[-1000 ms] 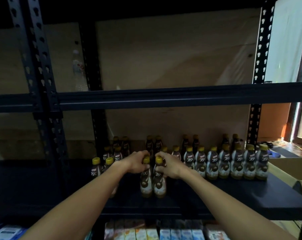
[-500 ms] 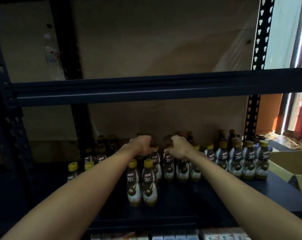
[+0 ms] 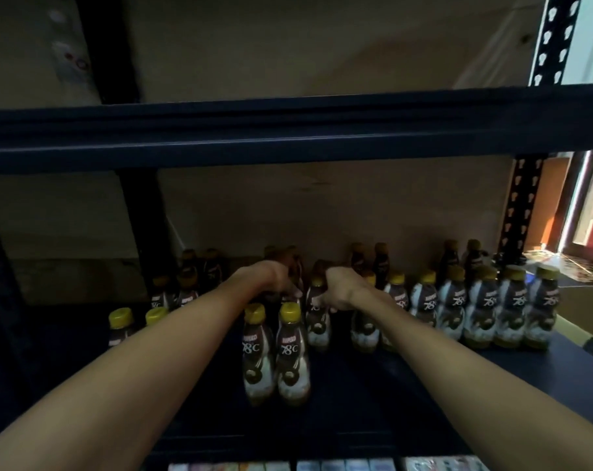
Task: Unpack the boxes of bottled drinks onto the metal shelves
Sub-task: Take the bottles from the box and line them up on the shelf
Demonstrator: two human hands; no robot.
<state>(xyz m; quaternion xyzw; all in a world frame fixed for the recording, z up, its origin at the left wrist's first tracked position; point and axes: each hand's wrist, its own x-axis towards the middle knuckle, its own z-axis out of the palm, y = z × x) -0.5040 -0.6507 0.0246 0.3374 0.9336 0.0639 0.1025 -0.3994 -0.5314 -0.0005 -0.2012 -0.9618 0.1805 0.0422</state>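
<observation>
Small brown drink bottles with yellow caps stand on the dark metal shelf (image 3: 407, 396). Two of them, a left one (image 3: 258, 351) and a right one (image 3: 293, 351), stand free side by side at the front between my forearms. Behind them my left hand (image 3: 271, 278) curls over the top of a bottle (image 3: 297, 270) in the dim middle rows. My right hand (image 3: 339, 288) grips the cap end of another bottle (image 3: 317, 321) beside it. My fingers hide both caps.
A row of bottles (image 3: 485, 307) fills the shelf's right side, and a few more (image 3: 120, 322) stand at the left. The upper shelf beam (image 3: 288, 130) crosses just overhead. An open cardboard box (image 3: 584, 311) sits at the right, and drink cartons (image 3: 346, 465) fill the shelf below.
My hands have let go of the two front bottles and reached further back to bottles in the middle rows. The view has moved closer in under the upper beam.
</observation>
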